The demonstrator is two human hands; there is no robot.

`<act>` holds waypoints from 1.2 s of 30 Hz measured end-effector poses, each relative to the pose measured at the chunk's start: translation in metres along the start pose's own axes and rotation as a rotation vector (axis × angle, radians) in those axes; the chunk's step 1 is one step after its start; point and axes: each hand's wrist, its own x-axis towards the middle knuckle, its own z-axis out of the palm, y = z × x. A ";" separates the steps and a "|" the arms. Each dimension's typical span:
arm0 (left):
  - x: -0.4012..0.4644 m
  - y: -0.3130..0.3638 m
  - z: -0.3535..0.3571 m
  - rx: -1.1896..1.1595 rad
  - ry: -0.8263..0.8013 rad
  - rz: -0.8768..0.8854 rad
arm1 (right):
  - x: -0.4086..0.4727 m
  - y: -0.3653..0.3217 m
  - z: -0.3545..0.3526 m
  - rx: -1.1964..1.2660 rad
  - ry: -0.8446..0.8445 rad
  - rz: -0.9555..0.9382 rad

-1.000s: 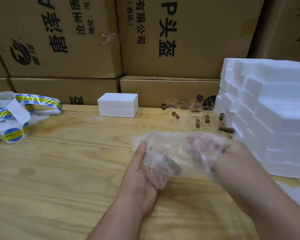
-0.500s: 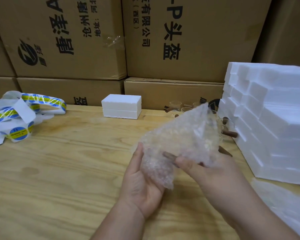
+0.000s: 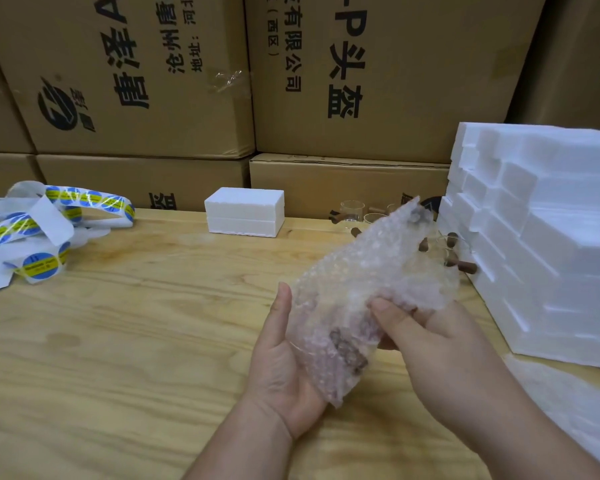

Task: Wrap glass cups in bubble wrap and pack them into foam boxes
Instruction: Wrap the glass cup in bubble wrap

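Note:
A sheet of bubble wrap [image 3: 368, 278] is held above the wooden table [image 3: 136, 323], with a glass cup inside it; the cup's brown wooden handle [image 3: 349, 351] shows through the plastic. My left hand [image 3: 281, 362] cradles the lower end of the bundle from underneath. My right hand [image 3: 426, 334] pinches the wrap's right side, thumb on top. Several bare glass cups with brown handles [image 3: 456, 251] stand behind, partly hidden by the wrap. One closed white foam box [image 3: 245, 211] sits at the table's back.
A tall stack of white foam boxes [image 3: 548, 237] fills the right side. Strips of blue-and-yellow round stickers [image 3: 39, 230] lie at the left. Large cardboard cartons [image 3: 378, 81] wall off the back. More bubble wrap [image 3: 575, 410] lies at the lower right.
The wrap's loose end has been lifted from over the bundle and now stands up toward the back right. My right hand moved from on top of the bundle to pinching its side.

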 end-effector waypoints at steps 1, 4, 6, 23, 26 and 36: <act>0.000 0.000 0.000 -0.001 -0.005 -0.008 | -0.002 -0.002 0.000 -0.002 -0.040 -0.027; 0.000 0.000 -0.003 0.001 -0.029 -0.045 | -0.003 -0.008 -0.001 0.081 -0.168 -0.026; 0.000 0.000 -0.004 0.023 -0.044 -0.051 | -0.001 -0.007 0.001 0.165 -0.083 0.039; -0.001 -0.004 -0.003 0.037 -0.042 -0.064 | 0.001 0.012 0.002 -0.348 0.037 0.152; 0.002 -0.004 -0.004 0.071 -0.030 -0.025 | 0.003 0.014 0.005 -0.222 0.034 0.168; -0.001 -0.003 0.005 0.174 -0.080 0.000 | 0.006 0.017 -0.004 -0.102 0.167 0.125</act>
